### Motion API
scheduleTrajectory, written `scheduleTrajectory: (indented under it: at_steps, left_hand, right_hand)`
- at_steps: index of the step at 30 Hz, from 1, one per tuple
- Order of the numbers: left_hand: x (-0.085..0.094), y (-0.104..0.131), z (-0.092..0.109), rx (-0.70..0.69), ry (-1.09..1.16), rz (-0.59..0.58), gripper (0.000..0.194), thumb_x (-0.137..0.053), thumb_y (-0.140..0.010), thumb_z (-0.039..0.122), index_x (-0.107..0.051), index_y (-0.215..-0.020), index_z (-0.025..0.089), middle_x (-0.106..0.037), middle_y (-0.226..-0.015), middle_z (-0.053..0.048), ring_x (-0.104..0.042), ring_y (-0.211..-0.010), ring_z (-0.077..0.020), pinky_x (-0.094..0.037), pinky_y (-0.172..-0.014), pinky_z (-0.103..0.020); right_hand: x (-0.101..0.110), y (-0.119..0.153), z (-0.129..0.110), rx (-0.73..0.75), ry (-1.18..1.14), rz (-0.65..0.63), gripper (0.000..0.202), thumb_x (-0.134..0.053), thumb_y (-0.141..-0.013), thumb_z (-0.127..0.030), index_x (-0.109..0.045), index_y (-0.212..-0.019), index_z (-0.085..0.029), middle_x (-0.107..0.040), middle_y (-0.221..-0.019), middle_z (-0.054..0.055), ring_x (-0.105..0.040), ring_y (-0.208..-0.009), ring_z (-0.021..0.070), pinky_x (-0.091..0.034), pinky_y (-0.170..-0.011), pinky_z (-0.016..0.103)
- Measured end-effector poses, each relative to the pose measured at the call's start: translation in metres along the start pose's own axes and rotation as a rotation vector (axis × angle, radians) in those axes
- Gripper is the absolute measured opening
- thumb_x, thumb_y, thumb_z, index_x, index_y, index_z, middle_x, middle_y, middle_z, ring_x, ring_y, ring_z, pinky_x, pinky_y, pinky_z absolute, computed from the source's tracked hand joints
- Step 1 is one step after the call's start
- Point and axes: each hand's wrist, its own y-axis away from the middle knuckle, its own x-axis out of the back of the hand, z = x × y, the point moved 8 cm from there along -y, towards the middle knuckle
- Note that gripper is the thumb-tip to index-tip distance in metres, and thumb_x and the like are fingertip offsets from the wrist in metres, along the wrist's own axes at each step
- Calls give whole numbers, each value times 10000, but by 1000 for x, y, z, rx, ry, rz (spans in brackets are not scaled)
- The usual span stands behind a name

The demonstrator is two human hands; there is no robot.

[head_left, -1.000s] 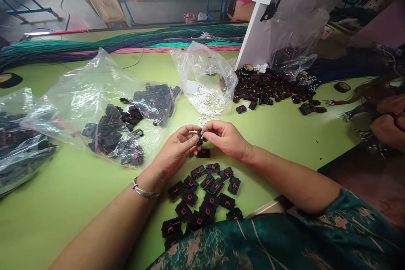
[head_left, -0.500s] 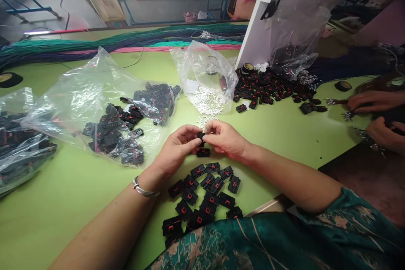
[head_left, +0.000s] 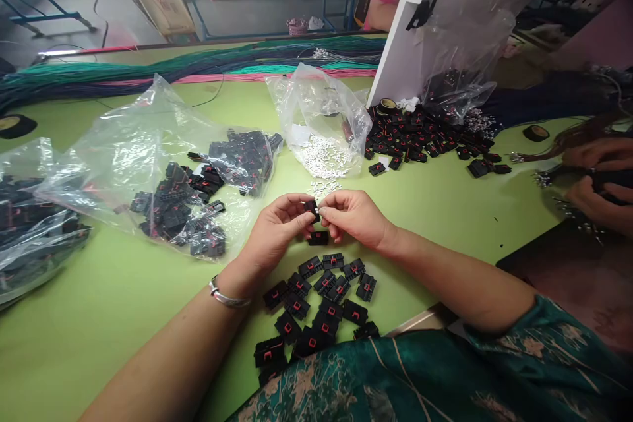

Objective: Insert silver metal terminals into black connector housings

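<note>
Between thumb and fingers my left hand [head_left: 281, 227] grips a small black connector [head_left: 312, 210], tilted, with white bits at its right side. My right hand [head_left: 357, 217] is pinched at that side; a small white piece [head_left: 318, 209] shows at its fingertips. Another black connector [head_left: 318, 238] lies on the green table just below my hands. Nearer my body is a loose group of black connectors with red clips [head_left: 325, 326]. Small white pieces [head_left: 324, 186] lie just beyond my fingers, spilling from a clear bag [head_left: 324, 99].
Clear bags of black connectors [head_left: 143, 125] cover the left side. A large connector pile [head_left: 415, 135] lies beside a white panel [head_left: 400, 46]. Green and pink wires [head_left: 198, 69] run along the back. Another person's hands [head_left: 601, 184] handle wires at the right.
The held connector has tilted, and white bits now show at its side. My right fingers have shifted slightly. At the right edge, the other person's hands have moved closer together.
</note>
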Motion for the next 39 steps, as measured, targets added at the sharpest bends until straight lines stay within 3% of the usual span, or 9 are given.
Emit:
scheduleTrajectory:
  at_steps: [10, 18, 25, 29, 35, 39]
  left_hand:
    - [-1, 1, 9, -82, -136, 15, 286, -821, -689, 242, -679, -918, 146, -683, -731, -14, -614, -623, -111, -519, -562, -220]
    - [2, 3, 7, -77, -212, 124, 256, -792, -702, 237, -650, -892, 141, -655, -672, 4, -563, -549, -89, -478, -521, -210]
    - [1, -2, 6, -62, -109, 27, 276, -794, -723, 273, -654, -932, 161, -661, -708, 3, -594, -579, -101, -508, -539, -220]
    - [1, -2, 5, -64, -128, -7, 280, -792, -733, 277, -653, -947, 162, -674, -751, -13, -607, -621, -110, -510, -554, -222]
    - [-3, 1, 6, -80, -213, -39, 273, -786, -737, 275, -660, -947, 154, -687, -771, -26, -625, -658, -127, -510, -611, -247]
    - [0, 2, 8, -106, -300, 16, 262, -781, -741, 275, -673, -943, 148, -700, -790, -38, -640, -703, -141, -516, -659, -261]
  right_hand:
    - [-2, 1, 4, -13, 105, -25, 58, -570, -783, -171, -536, -735, -170, -589, -530, -52, -562, -396, 76, -461, -386, 167]
    - [-5, 0, -1, 120, 384, 85, 121, -581, -785, -162, -497, -703, -194, -526, -467, -68, -559, -385, 90, -408, -378, 163]
    - [-6, 1, 2, -54, -19, -29, 86, -584, -833, -210, -542, -772, -167, -636, -594, -34, -600, -424, 85, -513, -408, 188]
    - [-7, 1, 3, -43, -40, -65, 105, -592, -835, -224, -540, -770, -161, -629, -572, -40, -599, -418, 80, -499, -396, 165]
    - [-5, 0, 8, -27, 90, -40, 79, -580, -789, -167, -518, -739, -172, -621, -542, -43, -586, -400, 82, -461, -381, 154]
    - [-4, -2, 4, 52, 286, 12, 106, -582, -766, -153, -504, -704, -188, -536, -424, -67, -566, -368, 95, -406, -356, 144]
